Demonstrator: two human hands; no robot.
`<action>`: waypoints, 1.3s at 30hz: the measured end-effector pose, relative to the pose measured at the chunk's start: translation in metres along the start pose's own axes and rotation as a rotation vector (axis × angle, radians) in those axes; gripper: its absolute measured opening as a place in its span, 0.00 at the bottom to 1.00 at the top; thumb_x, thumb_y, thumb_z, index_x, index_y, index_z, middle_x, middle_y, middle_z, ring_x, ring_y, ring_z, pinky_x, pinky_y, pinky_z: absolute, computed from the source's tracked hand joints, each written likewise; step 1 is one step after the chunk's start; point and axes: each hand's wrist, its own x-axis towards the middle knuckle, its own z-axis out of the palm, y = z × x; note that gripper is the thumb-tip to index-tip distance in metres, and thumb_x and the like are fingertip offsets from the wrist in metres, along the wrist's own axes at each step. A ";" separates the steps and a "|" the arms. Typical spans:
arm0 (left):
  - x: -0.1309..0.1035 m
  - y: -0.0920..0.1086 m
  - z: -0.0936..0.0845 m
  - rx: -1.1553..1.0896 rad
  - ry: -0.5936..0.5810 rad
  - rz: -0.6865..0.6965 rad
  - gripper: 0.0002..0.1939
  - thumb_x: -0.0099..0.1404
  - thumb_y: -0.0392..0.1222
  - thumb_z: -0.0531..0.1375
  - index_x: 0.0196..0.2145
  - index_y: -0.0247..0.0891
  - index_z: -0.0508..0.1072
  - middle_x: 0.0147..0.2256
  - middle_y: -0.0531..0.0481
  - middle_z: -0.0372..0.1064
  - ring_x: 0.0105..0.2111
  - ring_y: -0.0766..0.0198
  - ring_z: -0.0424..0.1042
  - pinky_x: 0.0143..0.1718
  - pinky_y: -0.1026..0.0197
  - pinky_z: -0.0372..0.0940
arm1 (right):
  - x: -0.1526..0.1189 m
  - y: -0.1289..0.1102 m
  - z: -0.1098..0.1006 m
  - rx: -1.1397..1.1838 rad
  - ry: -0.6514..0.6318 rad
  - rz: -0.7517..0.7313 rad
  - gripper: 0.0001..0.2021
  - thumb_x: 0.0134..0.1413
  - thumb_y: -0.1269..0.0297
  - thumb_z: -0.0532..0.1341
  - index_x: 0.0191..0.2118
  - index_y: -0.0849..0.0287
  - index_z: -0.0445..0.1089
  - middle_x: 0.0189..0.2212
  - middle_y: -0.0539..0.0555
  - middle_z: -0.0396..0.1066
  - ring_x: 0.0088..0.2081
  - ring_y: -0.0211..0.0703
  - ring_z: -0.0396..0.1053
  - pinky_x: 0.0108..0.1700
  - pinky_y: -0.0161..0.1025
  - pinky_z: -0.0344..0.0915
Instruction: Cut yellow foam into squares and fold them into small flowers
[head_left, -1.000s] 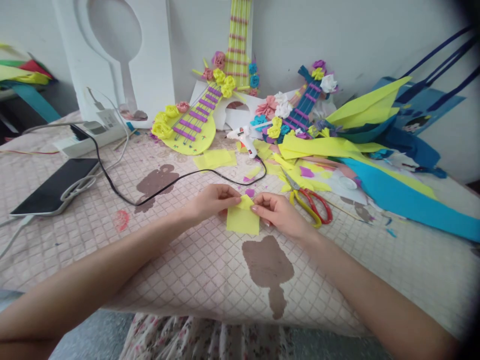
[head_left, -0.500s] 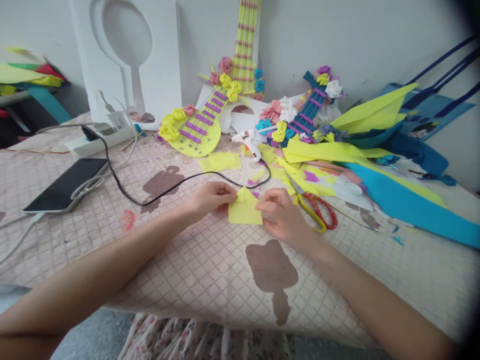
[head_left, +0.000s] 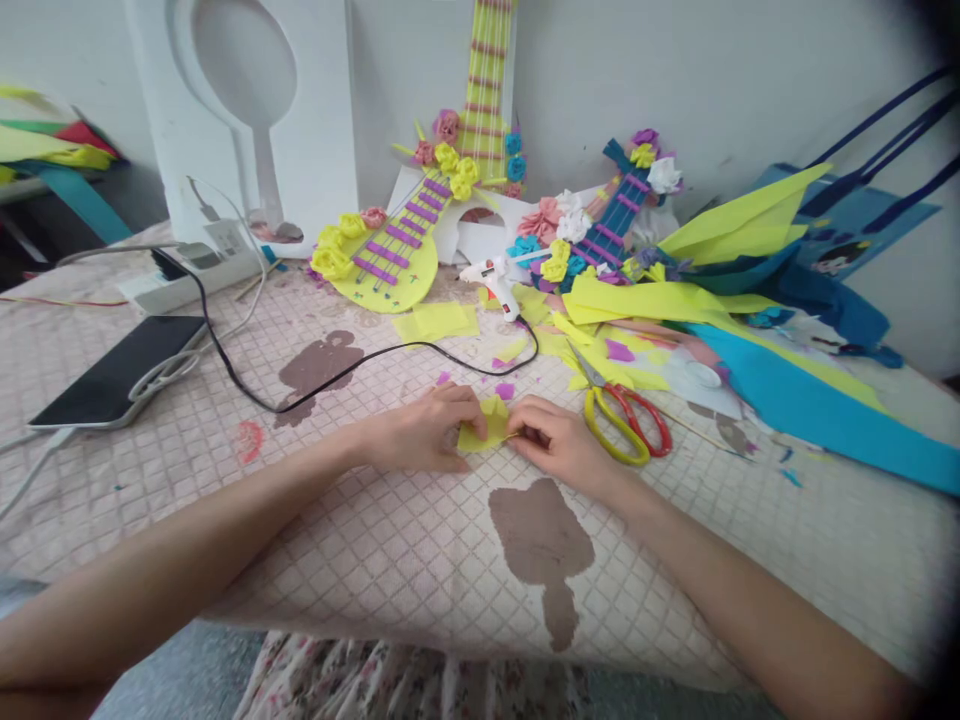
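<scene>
A small piece of yellow paper (head_left: 487, 426) lies low over the cloth between my two hands, creased and partly covered by fingers. At its left edge my left hand (head_left: 429, 428) holds it, fingers curved over the top and the thumb lower down. My right hand (head_left: 556, 442) is closed in a pinch at the paper's right edge; something thin shows at those fingertips, too small to name. Just right of that hand rest scissors (head_left: 636, 420) with one yellow and one red handle. Behind the hands lies a white glue gun (head_left: 496, 285) on its black cord.
Paper-flower guitars (head_left: 397, 250) lean at the back. Yellow squares (head_left: 439, 320) and blue strips (head_left: 817, 410) lie about. A phone (head_left: 124, 370), a power strip (head_left: 191, 280) and cables occupy the left. A white foam board (head_left: 322, 120) stands against the wall.
The yellow paper, earlier held up flat with a folded peak, is now lower and bent. My left hand has turned over it, and my right hand has come down slightly.
</scene>
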 end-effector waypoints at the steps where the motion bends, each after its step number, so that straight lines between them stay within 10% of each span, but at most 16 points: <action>1: 0.000 -0.001 0.000 -0.011 -0.005 0.014 0.10 0.54 0.34 0.62 0.36 0.35 0.69 0.37 0.47 0.64 0.39 0.62 0.64 0.41 0.59 0.61 | 0.000 0.000 0.000 0.016 -0.002 0.000 0.04 0.54 0.73 0.57 0.33 0.57 0.65 0.34 0.51 0.64 0.29 0.35 0.61 0.31 0.34 0.59; 39: 0.010 0.006 0.022 0.024 0.265 -0.188 0.04 0.58 0.33 0.57 0.32 0.35 0.71 0.31 0.49 0.66 0.29 0.68 0.65 0.31 0.65 0.61 | 0.004 -0.013 0.013 -0.087 0.074 0.203 0.06 0.51 0.75 0.58 0.28 0.58 0.62 0.30 0.48 0.59 0.28 0.34 0.59 0.30 0.34 0.56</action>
